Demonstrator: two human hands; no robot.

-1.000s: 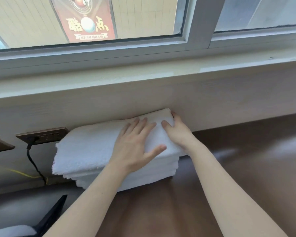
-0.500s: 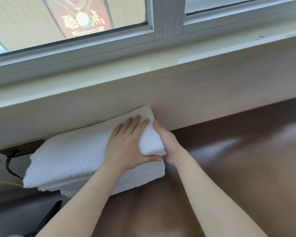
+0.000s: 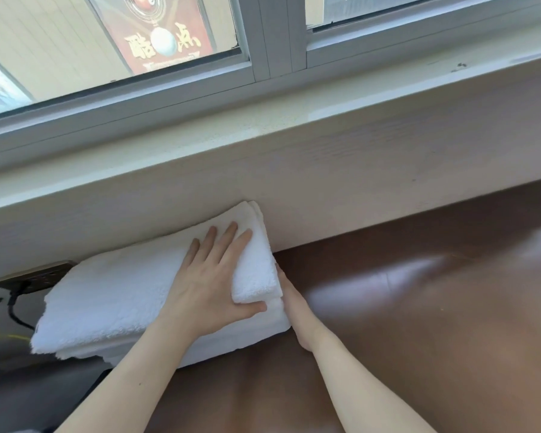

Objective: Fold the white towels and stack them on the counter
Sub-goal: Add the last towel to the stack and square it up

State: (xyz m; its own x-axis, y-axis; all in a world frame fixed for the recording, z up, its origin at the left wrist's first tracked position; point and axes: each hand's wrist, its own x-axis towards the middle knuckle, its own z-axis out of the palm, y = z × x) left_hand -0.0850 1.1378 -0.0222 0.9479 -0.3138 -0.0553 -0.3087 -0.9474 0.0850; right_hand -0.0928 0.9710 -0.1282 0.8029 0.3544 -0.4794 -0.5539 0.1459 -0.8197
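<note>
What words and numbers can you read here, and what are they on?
"酷" and "点": big gold characters on either side of a white ball, on the red poster seen through the window.
"3" (it looks like this): on the red ball at the poster's top edge.
The small line of writing under the white ball is too blurred to read.
There is no writing on the towels or the wall socket.
</note>
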